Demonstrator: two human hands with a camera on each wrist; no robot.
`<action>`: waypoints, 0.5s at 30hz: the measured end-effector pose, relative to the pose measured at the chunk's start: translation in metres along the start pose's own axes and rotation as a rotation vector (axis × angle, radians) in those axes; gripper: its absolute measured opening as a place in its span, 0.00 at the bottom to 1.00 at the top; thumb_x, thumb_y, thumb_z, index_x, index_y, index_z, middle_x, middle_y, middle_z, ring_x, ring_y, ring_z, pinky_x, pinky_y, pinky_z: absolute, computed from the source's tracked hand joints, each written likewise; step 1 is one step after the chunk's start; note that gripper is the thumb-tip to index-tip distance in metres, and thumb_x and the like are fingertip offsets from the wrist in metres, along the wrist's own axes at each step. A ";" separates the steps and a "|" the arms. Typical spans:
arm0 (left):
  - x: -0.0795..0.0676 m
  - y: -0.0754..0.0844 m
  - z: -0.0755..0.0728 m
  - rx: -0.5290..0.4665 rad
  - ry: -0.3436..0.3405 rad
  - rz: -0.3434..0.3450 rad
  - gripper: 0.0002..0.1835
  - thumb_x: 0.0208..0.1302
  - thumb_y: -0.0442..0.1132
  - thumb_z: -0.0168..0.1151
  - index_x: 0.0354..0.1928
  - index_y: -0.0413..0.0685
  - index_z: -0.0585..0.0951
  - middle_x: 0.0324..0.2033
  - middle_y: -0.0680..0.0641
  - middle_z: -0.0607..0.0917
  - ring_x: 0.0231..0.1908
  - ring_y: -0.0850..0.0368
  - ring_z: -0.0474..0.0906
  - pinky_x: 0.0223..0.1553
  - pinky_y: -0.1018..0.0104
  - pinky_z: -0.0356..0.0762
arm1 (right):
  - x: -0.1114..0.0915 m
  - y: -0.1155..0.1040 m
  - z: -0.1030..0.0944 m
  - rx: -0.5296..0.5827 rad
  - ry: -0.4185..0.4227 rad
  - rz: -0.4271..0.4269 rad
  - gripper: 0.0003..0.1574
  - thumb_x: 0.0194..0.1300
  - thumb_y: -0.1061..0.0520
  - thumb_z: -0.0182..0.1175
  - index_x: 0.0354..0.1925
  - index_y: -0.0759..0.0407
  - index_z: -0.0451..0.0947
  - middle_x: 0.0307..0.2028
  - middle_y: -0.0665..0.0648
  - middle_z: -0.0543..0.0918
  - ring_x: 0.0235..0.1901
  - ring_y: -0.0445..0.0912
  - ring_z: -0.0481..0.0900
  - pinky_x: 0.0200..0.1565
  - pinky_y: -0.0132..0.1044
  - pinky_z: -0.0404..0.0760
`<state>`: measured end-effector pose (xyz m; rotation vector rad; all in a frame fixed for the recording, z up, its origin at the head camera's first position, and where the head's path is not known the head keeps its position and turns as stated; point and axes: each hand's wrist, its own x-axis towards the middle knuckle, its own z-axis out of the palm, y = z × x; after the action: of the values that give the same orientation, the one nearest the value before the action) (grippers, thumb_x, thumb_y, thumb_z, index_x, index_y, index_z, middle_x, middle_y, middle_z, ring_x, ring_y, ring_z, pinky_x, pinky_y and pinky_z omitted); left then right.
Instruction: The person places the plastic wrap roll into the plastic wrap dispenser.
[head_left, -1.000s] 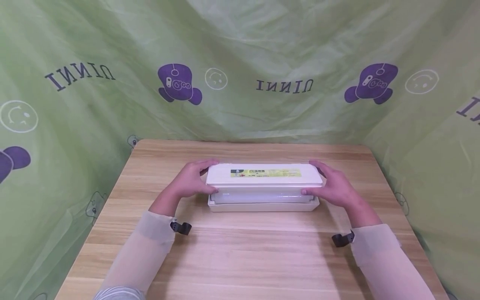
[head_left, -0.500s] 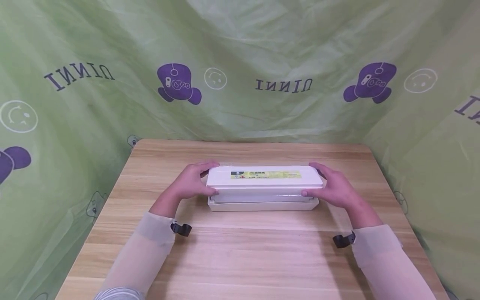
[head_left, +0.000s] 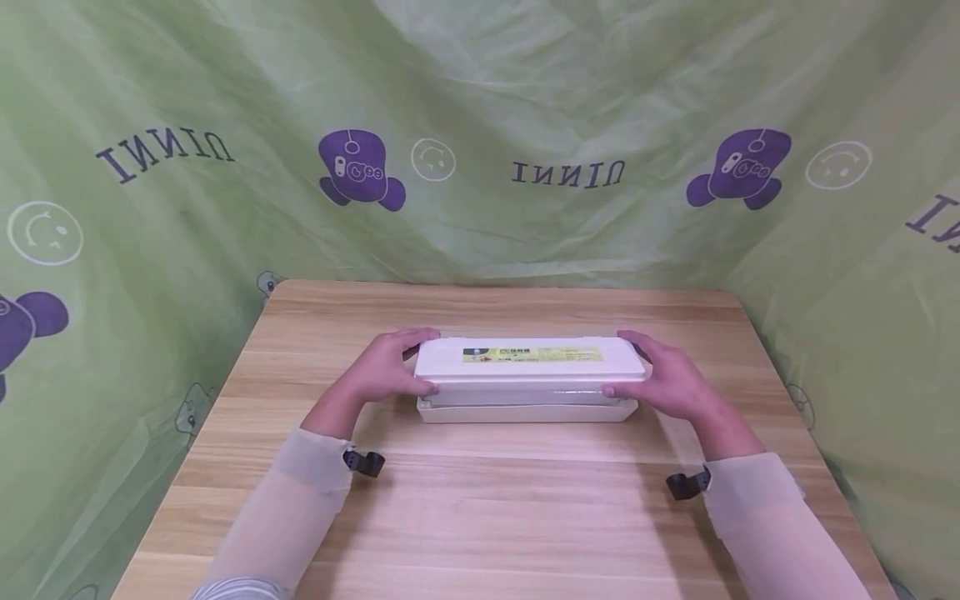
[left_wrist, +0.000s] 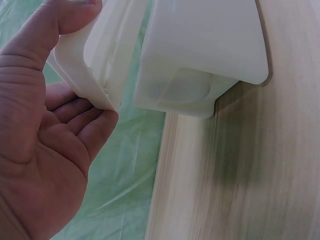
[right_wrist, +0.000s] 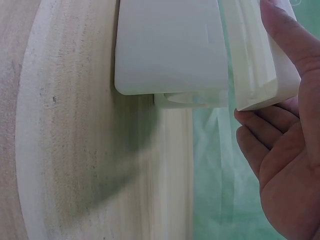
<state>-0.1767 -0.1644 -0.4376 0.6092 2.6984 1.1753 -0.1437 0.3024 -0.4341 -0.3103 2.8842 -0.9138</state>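
Note:
A long white cling film dispenser is in two parts. Its lid (head_left: pixel 450 367), with a yellow-green printed label (head_left: pixel 532 354), is held level just above the base (head_left: pixel 525 414), which rests on the table. My left hand (head_left: pixel 386 367) grips the lid's left end, thumb at the front and fingers at the back. The right hand (head_left: pixel 667 377) holds the other end the same way. Both wrist views show a narrow gap between the lid (left_wrist: pixel 75 57) and the base (right_wrist: pixel 170 45). A shiny pale strip shows between them in the head view; most of the inside is hidden.
The dispenser stands on a wood-grain table (head_left: pixel 510 517), toward its far side. A green curtain (head_left: pixel 480 233) with purple figures hangs behind the table and along both sides. A small black camera mount (head_left: pixel 365 463) juts from the left sleeve, another (head_left: pixel 687 484) from the right.
The lid has come down slightly toward the base, both hands moving with it. Less of the shiny strip shows between the two parts. The base stays in place.

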 end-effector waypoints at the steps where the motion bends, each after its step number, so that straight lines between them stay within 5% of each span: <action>1: -0.001 0.000 0.000 -0.004 -0.002 0.000 0.46 0.32 0.52 0.84 0.62 0.55 0.78 0.64 0.51 0.75 0.65 0.53 0.68 0.67 0.58 0.66 | 0.000 0.000 0.000 -0.002 -0.001 0.002 0.72 0.37 0.20 0.70 0.73 0.50 0.59 0.65 0.67 0.70 0.61 0.62 0.69 0.62 0.64 0.66; 15: -0.007 -0.004 0.007 -0.018 -0.008 -0.015 0.45 0.32 0.52 0.83 0.61 0.58 0.79 0.60 0.56 0.78 0.61 0.57 0.72 0.64 0.57 0.69 | -0.004 0.001 0.005 0.002 -0.005 -0.007 0.71 0.37 0.22 0.72 0.73 0.52 0.60 0.65 0.66 0.71 0.62 0.61 0.68 0.63 0.63 0.66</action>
<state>-0.1695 -0.1653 -0.4461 0.5895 2.6781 1.1897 -0.1388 0.3013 -0.4389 -0.3219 2.8790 -0.9150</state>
